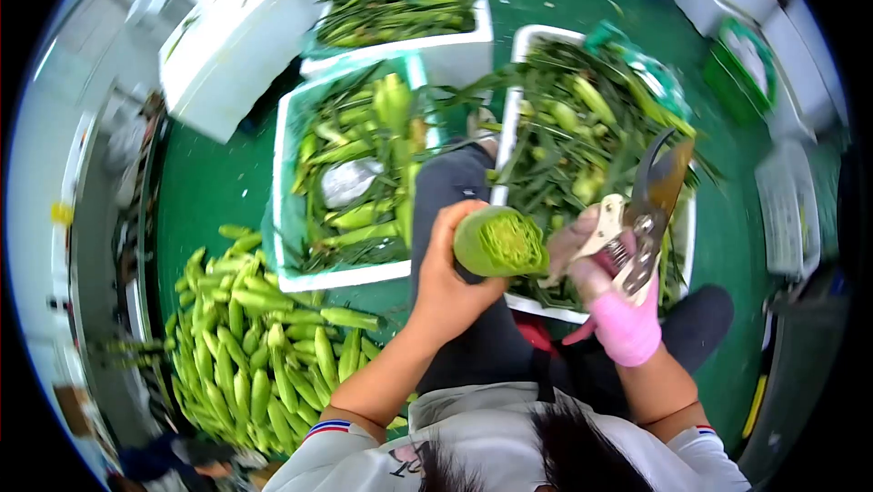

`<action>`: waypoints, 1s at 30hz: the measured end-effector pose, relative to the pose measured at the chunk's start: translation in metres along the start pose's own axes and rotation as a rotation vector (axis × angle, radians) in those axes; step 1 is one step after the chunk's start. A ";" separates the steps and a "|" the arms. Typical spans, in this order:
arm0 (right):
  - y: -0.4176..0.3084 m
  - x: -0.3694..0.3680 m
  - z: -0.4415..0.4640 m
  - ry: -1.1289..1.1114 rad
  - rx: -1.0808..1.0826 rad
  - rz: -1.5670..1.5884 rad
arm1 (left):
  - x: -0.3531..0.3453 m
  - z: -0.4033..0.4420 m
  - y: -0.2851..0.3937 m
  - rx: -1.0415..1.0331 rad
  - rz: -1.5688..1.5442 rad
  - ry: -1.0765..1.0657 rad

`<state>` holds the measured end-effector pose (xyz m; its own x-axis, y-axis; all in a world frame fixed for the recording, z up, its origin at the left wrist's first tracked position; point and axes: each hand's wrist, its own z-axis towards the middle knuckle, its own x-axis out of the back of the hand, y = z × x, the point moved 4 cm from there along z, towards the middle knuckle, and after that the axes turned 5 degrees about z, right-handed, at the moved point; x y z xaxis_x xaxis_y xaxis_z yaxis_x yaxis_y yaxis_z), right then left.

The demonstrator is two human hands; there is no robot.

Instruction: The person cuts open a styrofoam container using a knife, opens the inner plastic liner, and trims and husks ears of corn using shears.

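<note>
My left hand (pixel 447 260) is wrapped round a green corn ear (pixel 500 242), whose cut end faces up toward me. In my right hand (pixel 614 296), which wears a pink and grey glove, are pruning shears (pixel 641 228) with pale handles and a spring; their blades stand apart, pointing up and away from the ear. The gloved fingertips are close beside the ear; whether they touch it I cannot tell. Beneath both hands lies a white foam box (pixel 518 128) full of leaves and husks.
Left of my legs stands another foam box (pixel 284 174) of corn and husks, with a third box (pixel 459 51) behind it. A large pile of corn (pixel 264 356) lies on the floor at left. A green basket (pixel 741 83) and a white crate (pixel 787 205) are at right.
</note>
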<state>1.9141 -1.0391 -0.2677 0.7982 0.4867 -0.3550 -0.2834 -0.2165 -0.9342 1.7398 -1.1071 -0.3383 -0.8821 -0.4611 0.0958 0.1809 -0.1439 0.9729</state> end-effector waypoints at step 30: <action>0.032 0.144 -0.018 0.251 0.341 -0.424 | -0.167 0.016 0.029 -0.048 0.717 -0.339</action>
<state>2.0296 -0.9918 -0.3477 0.9685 0.2471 0.0318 -0.0338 0.2569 -0.9659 1.8858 -1.0201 -0.3224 -0.6265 -0.1648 0.7618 0.7666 0.0460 0.6405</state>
